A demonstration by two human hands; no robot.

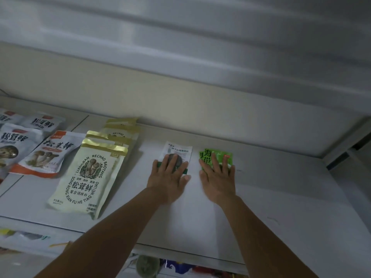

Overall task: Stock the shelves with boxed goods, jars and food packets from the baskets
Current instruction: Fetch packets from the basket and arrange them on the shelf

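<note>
Food packets are going onto the white shelf (281, 187), and two small ones lie flat near the middle of it. The left hand (170, 175) is wide, fingers straight and spread, pressing down on the white packet (178, 150). The right hand (218, 175) is wide and flat too, pressing on the green packet (206, 157), which sits just beside the white one at its 3 o'clock. The shelf looks smooth, so I think a hard push toward 12 o'clock could make a packet slip and turn crooked. The two are so close that one edge could ride up over the other. A sideways push toward 9 o'clock could send the white packet toward the row of cream packets (86, 175) and knock that neat row out of line. Pulling back toward 6 o'clock could drag a packet to the shelf edge and off it. The white packet's lower half is hidden under the hand, so it may already be bent; I cannot tell.
</note>
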